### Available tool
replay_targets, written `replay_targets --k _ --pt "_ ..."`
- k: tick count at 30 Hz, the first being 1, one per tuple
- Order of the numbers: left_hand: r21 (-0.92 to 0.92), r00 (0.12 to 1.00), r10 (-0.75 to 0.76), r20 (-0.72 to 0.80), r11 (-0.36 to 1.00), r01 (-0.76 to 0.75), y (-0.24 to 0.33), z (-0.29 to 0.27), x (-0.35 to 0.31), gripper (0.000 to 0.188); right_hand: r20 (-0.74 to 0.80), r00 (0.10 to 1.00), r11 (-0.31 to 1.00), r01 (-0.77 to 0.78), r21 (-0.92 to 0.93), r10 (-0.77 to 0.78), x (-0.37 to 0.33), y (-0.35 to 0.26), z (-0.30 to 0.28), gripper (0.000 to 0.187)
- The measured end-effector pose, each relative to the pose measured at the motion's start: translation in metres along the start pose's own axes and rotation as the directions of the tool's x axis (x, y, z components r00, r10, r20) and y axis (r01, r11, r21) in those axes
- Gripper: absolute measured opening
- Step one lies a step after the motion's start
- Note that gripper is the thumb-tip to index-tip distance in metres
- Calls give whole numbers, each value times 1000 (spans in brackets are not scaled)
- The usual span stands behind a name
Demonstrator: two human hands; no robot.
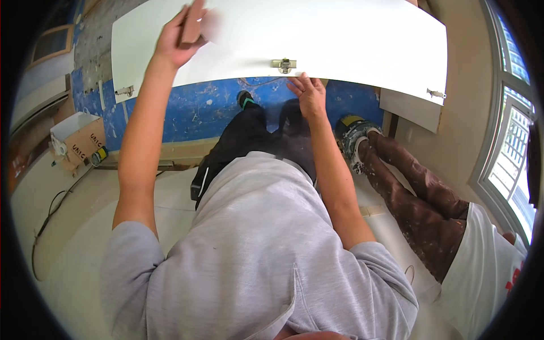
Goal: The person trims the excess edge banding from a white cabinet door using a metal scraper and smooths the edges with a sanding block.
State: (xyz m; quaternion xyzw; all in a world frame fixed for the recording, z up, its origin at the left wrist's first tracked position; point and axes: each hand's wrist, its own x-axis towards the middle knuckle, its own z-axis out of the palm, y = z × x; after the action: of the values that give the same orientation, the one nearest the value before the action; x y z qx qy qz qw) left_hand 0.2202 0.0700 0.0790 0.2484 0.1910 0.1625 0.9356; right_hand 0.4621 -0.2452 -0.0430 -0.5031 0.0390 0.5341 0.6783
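Observation:
In front of me lies a long white cabinet door [351, 37] with metal hinges along its near edge: a middle hinge [284, 65], a left hinge [124, 90] and a right hinge [436, 93]. My left hand [174, 45] is closed around a reddish-brown block [193, 25] above the door's left part. A pale blur beside the block hides what is there. At the near edge, just right of the middle hinge, my right hand [310, 97] grips the door, its fingertips against the rim.
Another person's legs in paint-spotted brown trousers [413, 209] are close on my right, by a window [510, 136]. A blue sheet [192, 110] covers the floor under the door. An open cardboard box [79, 139] and a black cable [51, 212] are on the left.

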Motion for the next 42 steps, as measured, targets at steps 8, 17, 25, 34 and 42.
replay_targets --k 8,17,25,34,42 --pt "32 732 170 -659 980 -199 -13 -63 -156 48 -1 998 988 66 137 -66 -3 5 -9 36" --pt "-89 792 97 -603 978 -188 -38 -88 -186 48 -93 989 993 116 -16 -117 10 16 -4 26" --pt "-206 874 59 -482 962 -178 -46 -33 -141 50 -146 989 1000 -2 -16 0 -4 9 20 30" --pt "324 916 95 -389 945 40 -35 -8 -40 59 -84 986 976 -156 -151 144 8 -2 -6 31" --pt "964 878 413 240 -208 -165 -13 74 159 52 -206 976 996 -55 69 69 11 -32 -47 33"
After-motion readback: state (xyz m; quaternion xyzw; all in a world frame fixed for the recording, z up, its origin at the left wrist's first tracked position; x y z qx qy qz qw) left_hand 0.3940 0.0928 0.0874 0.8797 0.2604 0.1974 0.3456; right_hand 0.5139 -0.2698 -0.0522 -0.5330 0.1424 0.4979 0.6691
